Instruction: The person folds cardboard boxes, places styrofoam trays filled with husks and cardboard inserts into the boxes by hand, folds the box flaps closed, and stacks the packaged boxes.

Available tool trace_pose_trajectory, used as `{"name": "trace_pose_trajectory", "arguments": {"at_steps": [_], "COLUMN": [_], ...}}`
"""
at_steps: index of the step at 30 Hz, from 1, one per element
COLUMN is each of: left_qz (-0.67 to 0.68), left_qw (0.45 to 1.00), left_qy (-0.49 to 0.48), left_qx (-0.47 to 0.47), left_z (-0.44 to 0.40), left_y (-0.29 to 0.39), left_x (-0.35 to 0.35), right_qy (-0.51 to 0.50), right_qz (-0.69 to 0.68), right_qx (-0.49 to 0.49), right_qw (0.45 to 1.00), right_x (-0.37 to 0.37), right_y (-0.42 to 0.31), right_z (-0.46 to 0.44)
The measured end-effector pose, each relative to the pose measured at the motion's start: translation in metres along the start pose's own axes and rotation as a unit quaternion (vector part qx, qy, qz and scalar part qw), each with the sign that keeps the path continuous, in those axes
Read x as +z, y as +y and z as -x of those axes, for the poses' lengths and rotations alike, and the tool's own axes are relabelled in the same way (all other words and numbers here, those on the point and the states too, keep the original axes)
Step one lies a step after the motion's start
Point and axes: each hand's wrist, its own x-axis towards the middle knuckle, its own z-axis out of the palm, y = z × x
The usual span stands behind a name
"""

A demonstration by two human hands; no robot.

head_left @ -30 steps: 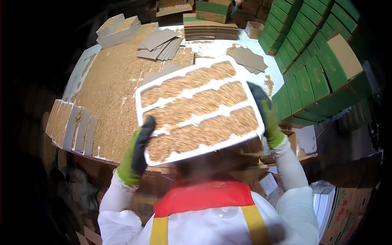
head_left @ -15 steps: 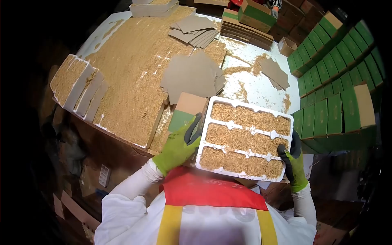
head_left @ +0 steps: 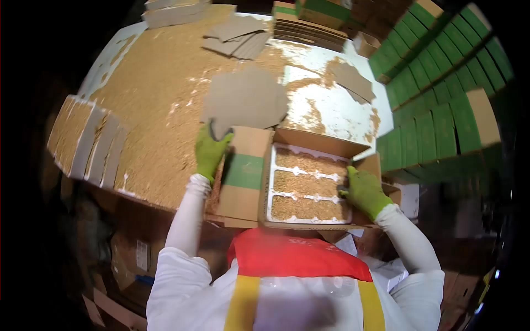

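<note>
A white foam tray (head_left: 309,183) filled with light brown shavings in three rows sits inside an open cardboard box (head_left: 323,141). My right hand (head_left: 365,190), in a green and black glove, is at the tray's right edge; its fingertips are partly hidden at the box wall, so its grip cannot be told. My left hand (head_left: 212,150), gloved the same, is above the box's left flap (head_left: 244,171), near the lower edge of a pile of grey cardboard sheets (head_left: 245,98). Its thumb and fingers are apart, with nothing between them.
Loose shavings (head_left: 149,105) cover the left of the white table (head_left: 302,83). Filled trays (head_left: 83,138) stand at the left edge. More cardboard sheets (head_left: 237,36) and flattened boxes (head_left: 309,34) lie at the back. Green boxes (head_left: 436,129) are stacked on the right.
The tray has gone from between both hands down into the box. My left hand has let go and moved up and left; my right hand remains at the tray's right side.
</note>
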Motion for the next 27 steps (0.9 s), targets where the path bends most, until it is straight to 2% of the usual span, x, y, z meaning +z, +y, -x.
{"name": "trace_pose_trajectory", "arguments": {"at_steps": [1,2,3,4,5,6,7,8,9,10,11,13,15,17,18,19,20,21,23,24,25,27], "left_qz": [-0.099,-0.157,-0.232,-0.299,-0.320,-0.335,-0.358,-0.381,-0.420,-0.442,-0.447,-0.461,-0.475,-0.436,-0.413,-0.389,-0.361,-0.331,-0.273,-0.281,-0.253,-0.203], "left_qw": [0.994,0.982,0.967,0.948,0.933,0.928,0.918,0.906,0.881,0.872,0.862,0.860,0.837,0.846,0.867,0.886,0.903,0.910,0.919,0.908,0.912,0.914], "left_qy": [0.053,0.105,0.095,0.063,0.048,-0.017,-0.106,-0.115,-0.080,-0.102,-0.072,-0.032,-0.001,-0.010,-0.037,-0.064,-0.090,-0.066,-0.029,0.001,-0.016,-0.053], "left_qx": [-0.013,0.021,0.050,0.088,0.156,0.161,0.136,0.146,0.202,0.185,0.229,0.216,0.271,0.307,0.276,0.245,0.214,0.241,0.284,0.311,0.324,0.348], "left_z": [-0.026,-0.045,-0.051,-0.058,-0.070,-0.085,-0.108,-0.122,-0.121,-0.121,-0.123,-0.132,-0.122,-0.132,-0.130,-0.128,-0.131,-0.136,-0.142,-0.158,-0.145,-0.104], "left_y": [-0.037,-0.049,-0.021,0.003,0.004,0.009,-0.004,-0.017,-0.010,0.014,0.013,0.000,0.022,0.028,0.040,0.056,0.072,0.080,0.077,0.049,0.058,0.099], "left_x": [0.025,0.042,0.037,0.033,0.036,0.037,0.043,0.050,0.047,0.041,0.040,0.038,0.023,0.013,0.008,0.001,-0.004,-0.010,-0.032,-0.043,-0.049,-0.060], "right_qy": [0.049,0.050,0.057,0.114,0.220,0.172,0.234,0.331,0.280,0.274,0.261,0.098,0.036,0.000,-0.098,-0.082,-0.067,-0.053,-0.011,-0.018,0.023,0.012], "right_qz": [0.012,-0.010,-0.029,-0.055,-0.060,-0.270,-0.352,-0.415,-0.451,-0.362,-0.272,-0.223,-0.162,-0.104,-0.102,-0.093,-0.132,-0.167,-0.201,-0.182,-0.173,-0.150], "right_qx": [-0.036,-0.015,-0.042,-0.008,0.017,0.059,0.080,0.089,0.166,0.211,0.250,0.306,0.308,0.331,0.357,0.403,0.379,0.351,0.391,0.381,0.366,0.339], "right_qw": [0.998,0.999,0.997,0.992,0.974,0.945,0.903,0.843,0.831,0.866,0.892,0.920,0.937,0.938,0.923,0.907,0.914,0.920,0.898,0.906,0.914,0.928], "right_x": [-0.001,-0.010,-0.019,-0.035,-0.040,-0.091,-0.096,-0.077,-0.087,-0.061,-0.015,0.069,0.153,0.197,0.232,0.249,0.239,0.227,0.227,0.224,0.225,0.195], "right_y": [-0.008,-0.014,-0.009,-0.005,0.014,0.015,0.040,0.080,0.099,0.137,0.182,0.244,0.273,0.262,0.260,0.255,0.256,0.259,0.261,0.263,0.263,0.257], "right_z": [-0.002,0.000,0.001,0.011,0.020,0.034,0.046,0.054,0.071,0.083,0.093,0.106,0.093,0.072,0.059,0.052,0.056,0.060,0.066,0.067,0.072,0.076]}}
